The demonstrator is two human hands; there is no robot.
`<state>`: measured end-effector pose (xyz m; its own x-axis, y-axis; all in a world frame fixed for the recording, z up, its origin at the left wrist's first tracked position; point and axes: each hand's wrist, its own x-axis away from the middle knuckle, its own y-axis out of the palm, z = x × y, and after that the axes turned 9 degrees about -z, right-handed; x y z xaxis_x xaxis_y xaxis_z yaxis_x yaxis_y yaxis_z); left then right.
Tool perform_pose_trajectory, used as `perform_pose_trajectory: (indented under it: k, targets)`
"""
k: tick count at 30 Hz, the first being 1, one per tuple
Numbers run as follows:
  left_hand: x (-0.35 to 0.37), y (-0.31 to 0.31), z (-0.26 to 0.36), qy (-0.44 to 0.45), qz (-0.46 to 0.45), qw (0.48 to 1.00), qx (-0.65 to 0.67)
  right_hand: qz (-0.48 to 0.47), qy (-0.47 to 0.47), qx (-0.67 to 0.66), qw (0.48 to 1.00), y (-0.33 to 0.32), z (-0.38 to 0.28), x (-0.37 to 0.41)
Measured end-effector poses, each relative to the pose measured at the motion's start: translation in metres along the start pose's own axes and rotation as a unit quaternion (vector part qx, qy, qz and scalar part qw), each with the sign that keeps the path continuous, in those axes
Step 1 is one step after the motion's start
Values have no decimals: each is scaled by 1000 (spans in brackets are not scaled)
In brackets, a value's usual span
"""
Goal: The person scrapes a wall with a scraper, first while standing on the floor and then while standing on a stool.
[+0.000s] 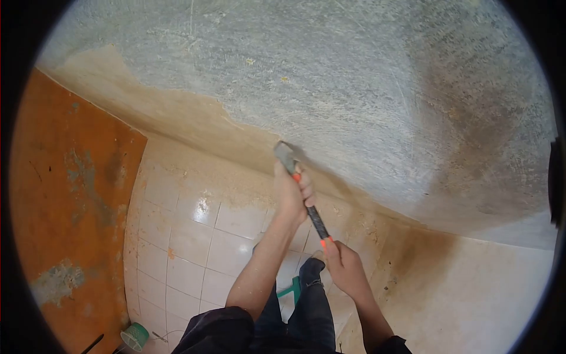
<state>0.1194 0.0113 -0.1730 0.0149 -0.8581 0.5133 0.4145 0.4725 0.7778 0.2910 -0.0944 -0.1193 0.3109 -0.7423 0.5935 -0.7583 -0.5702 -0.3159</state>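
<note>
A long-handled scraper (317,221) slants across the middle of the head view. Its grip is black with orange bands, and its grey head is slightly blurred. The head meets the wall (330,82) where beige coating borders rough grey surface. My left hand (293,192) is wrapped round the upper handle, just below the head. At the lower end, by an orange band, my right hand (345,265) is closed on the same handle. The blade's exact contact with the wall is hard to make out.
White floor tiles (227,256) carry beige dust and flakes along the wall's foot. An orange wall (76,194) with worn patches stands at left. A green stool (287,291) shows by my legs, and a green basket (135,336) sits lower left.
</note>
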Motion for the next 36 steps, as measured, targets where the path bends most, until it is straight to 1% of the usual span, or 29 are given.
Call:
perform_pose_trajectory:
  k: [1,2,3,5,6,8,9,11,12,13,14,15,16,17,18,20,22,24,25,26,27,28,29,30,31,32,33,34,36]
  targets:
    - [-3,-8,3,-13,-17,1000,-13,9,-17,21,1000,5,4,-4]
    - [-4,-12,-3,-11,-14,1000,-16,16,-32,40,999,10,6,-5]
    - [2,-6,-9,-38,-17,999,-5,11,-30,35,999,11,8,4]
    - [17,16,-20,-95,-18,995,5,2,95,-111,989,6,6,27]
    - [16,16,-18,-93,-19,995,11,1,94,-104,990,4,5,24]
    - [12,14,-19,-72,-19,997,25,15,61,-18,998,0,7,17]
    - [3,2,-17,-59,-8,997,41,15,61,-14,998,2,7,11]
    - [-13,-24,-15,-49,-13,998,37,20,-9,54,998,11,9,-5]
    - [-13,-27,-12,-44,-18,998,27,17,-10,51,998,12,15,-6]
    - [-11,-23,-18,-51,12,998,28,26,-16,30,999,13,22,-5]
    - [-9,-16,-27,-48,13,998,25,36,-23,12,999,12,26,-4]
    - [-6,-9,-38,-73,-2,997,33,34,-25,14,999,7,28,0]
    - [-4,-5,-45,-100,-17,994,44,23,21,4,1000,-1,31,7]
    - [-4,-3,-49,-93,-20,994,46,14,67,-5,998,-7,33,11]
    - [-6,-7,-46,-95,-21,994,50,15,70,-1,997,-5,34,8]
    - [-13,-20,-36,-84,-3,996,10,21,-16,27,999,10,38,-4]
    - [-9,-16,-39,-78,11,997,-8,13,-23,11,1000,8,35,-1]
    - [-7,-3,-44,-76,7,997,23,18,43,-1,999,-8,32,7]
    - [-1,3,-47,-74,-6,997,27,20,44,-5,999,-8,33,3]
    - [-5,0,-47,-76,-6,997,26,21,2,24,1000,-10,36,-4]
    - [-11,-9,-45,-37,14,999,23,20,-39,53,998,-13,37,-7]
    - [-21,-20,-40,4,30,999,19,21,-41,52,998,-14,34,-13]
    - [-30,-33,-32,13,5,1000,13,16,-47,73,996,-13,28,-22]
    - [-29,-30,-30,17,5,1000,10,9,-52,92,994,-11,25,-28]
    - [-24,-25,-32,-13,7,1000,14,7,-54,89,995,-9,28,-23]
    - [-18,-18,-39,-49,9,999,21,4,-7,55,998,-10,35,-8]
    - [-10,-7,-50,-66,20,997,29,5,40,25,999,-11,38,0]
    - [-12,-5,-49,-65,16,997,37,7,39,33,999,-14,36,-4]
    - [-14,-6,-48,-53,30,997,41,24,-13,72,997,-19,37,-8]
